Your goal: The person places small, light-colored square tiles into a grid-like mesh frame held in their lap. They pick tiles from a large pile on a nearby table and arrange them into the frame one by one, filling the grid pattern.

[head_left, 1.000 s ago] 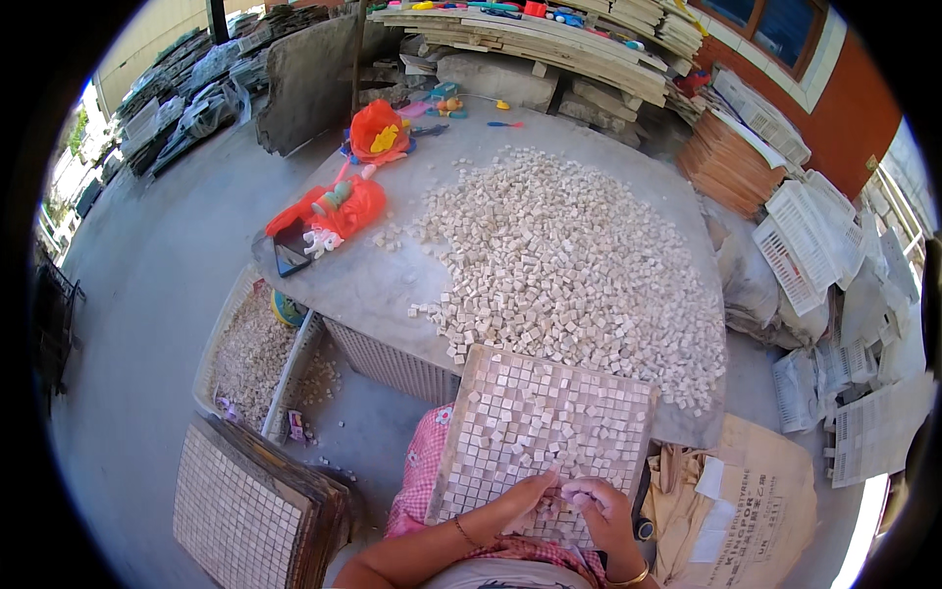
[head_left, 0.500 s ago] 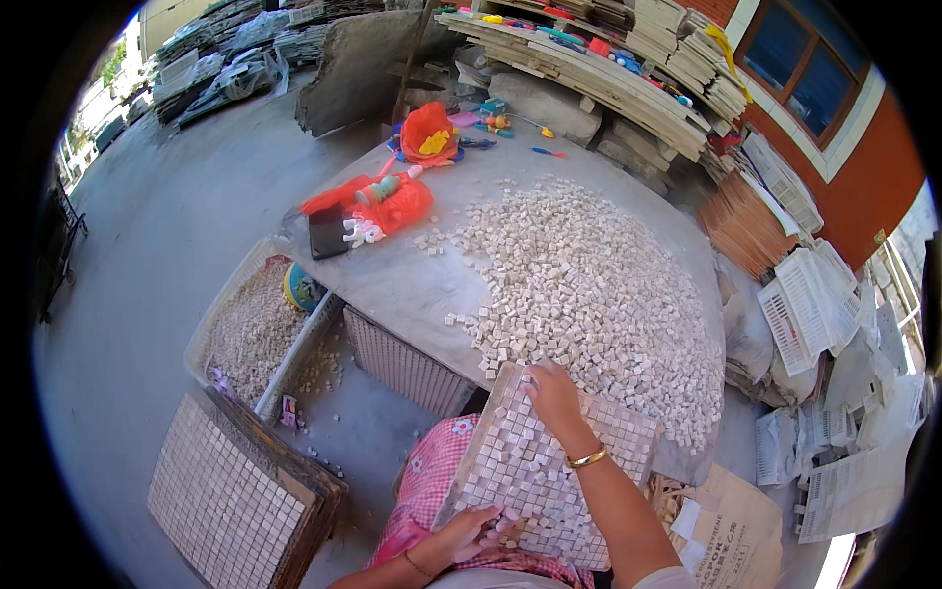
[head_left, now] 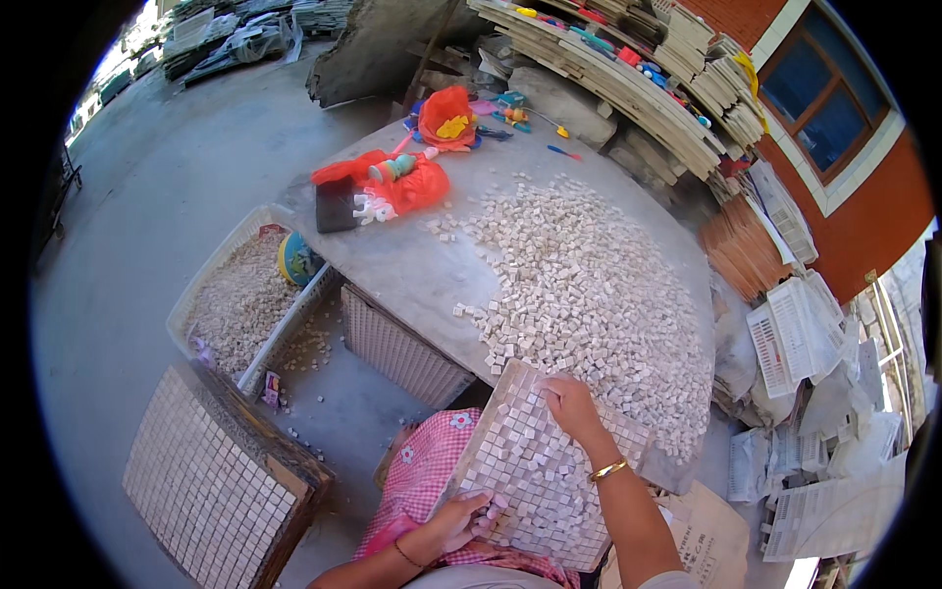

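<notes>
A shallow square tray (head_left: 498,401) leans across my lap against the table's edge. Small pale stone cubes fill much of it in rows, with several lying loose or tilted on top. My right hand (head_left: 574,404) is over the tray's upper part, thumb and fingers pinched together; anything between them is too small to make out. At the tray's lower left, my left hand (head_left: 459,522) is curled, with pinkish pieces at its fingertips that I cannot identify. A wide heap of loose cubes (head_left: 589,285) spreads over the table just beyond the tray.
On the grey table (head_left: 392,270) are a red plastic bag (head_left: 424,187), a dark flat object (head_left: 336,204) and toys. A white bin (head_left: 186,312) of cubes stands left, near stacked filled trays (head_left: 211,471). White plastic crates (head_left: 785,334) and cardboard lie at right.
My right hand has moved slightly right and down over the tray, its fingers drawn closer together. My left hand stays at the lower left, and the whole view has shifted a little.
</notes>
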Demonstrator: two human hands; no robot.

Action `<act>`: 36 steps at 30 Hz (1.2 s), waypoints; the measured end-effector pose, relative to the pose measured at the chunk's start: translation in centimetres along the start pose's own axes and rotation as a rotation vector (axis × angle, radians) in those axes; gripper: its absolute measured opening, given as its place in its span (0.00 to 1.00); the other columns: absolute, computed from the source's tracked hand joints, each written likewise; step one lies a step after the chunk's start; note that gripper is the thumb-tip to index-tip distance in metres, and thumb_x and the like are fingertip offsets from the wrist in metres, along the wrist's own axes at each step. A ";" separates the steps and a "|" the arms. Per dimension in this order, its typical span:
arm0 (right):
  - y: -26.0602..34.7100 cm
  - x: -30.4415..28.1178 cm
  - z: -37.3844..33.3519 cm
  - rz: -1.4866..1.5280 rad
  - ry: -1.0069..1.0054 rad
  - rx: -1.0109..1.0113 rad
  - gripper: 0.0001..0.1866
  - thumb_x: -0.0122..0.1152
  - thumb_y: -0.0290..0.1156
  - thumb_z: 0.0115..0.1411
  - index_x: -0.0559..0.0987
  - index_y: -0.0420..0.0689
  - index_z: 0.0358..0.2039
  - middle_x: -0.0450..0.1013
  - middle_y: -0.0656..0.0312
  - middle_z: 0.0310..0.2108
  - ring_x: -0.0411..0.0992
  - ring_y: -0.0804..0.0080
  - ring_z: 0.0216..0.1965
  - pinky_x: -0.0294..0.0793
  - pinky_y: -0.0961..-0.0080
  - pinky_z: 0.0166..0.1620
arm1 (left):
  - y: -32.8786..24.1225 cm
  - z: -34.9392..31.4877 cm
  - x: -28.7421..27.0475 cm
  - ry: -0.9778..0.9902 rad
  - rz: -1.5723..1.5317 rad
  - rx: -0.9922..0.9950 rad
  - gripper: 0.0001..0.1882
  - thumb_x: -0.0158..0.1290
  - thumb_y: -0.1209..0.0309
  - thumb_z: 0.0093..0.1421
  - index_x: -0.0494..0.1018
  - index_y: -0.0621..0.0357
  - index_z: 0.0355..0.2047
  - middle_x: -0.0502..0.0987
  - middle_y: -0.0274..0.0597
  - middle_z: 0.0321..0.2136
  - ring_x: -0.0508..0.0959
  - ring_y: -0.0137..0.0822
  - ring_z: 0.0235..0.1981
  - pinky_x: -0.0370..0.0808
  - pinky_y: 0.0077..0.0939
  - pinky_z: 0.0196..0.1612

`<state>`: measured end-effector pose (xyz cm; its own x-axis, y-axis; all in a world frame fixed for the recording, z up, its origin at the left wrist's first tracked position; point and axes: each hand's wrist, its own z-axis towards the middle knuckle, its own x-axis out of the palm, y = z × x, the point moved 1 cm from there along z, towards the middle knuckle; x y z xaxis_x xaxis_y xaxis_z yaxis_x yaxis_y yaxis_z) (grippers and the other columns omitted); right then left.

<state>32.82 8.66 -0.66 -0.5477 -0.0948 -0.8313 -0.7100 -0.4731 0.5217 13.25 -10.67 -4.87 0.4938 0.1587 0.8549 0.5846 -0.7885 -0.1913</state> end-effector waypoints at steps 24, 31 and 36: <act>3.2 0.1 -1.4 0.096 0.083 0.269 0.08 0.59 0.27 0.47 0.77 0.41 0.29 0.70 0.55 0.25 0.70 0.62 0.28 0.70 0.70 0.33 | -0.1 0.0 -0.5 -0.078 0.004 0.022 0.14 0.38 0.65 0.65 0.68 0.63 0.34 0.65 0.32 0.22 0.61 0.24 0.20 0.58 0.15 0.21; 2.8 1.3 -1.7 -0.003 0.034 0.251 0.09 0.63 0.28 0.45 0.76 0.40 0.28 0.71 0.56 0.26 0.70 0.61 0.30 0.70 0.69 0.33 | 0.0 0.2 -0.8 -0.072 0.012 0.020 0.15 0.37 0.65 0.66 0.70 0.63 0.36 0.64 0.31 0.22 0.61 0.23 0.19 0.57 0.15 0.20; 2.2 1.3 -1.1 0.014 -0.080 0.245 0.09 0.63 0.27 0.45 0.75 0.40 0.28 0.71 0.58 0.23 0.70 0.65 0.26 0.70 0.72 0.31 | -0.1 0.2 -0.5 -0.091 0.017 0.021 0.15 0.38 0.65 0.66 0.70 0.63 0.36 0.64 0.31 0.22 0.61 0.23 0.19 0.57 0.15 0.20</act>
<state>31.05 6.56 -0.76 -0.5843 -0.0258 -0.8111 -0.7829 -0.2450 0.5718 13.08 -10.52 -5.41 0.5600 0.1995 0.8041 0.5885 -0.7789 -0.2166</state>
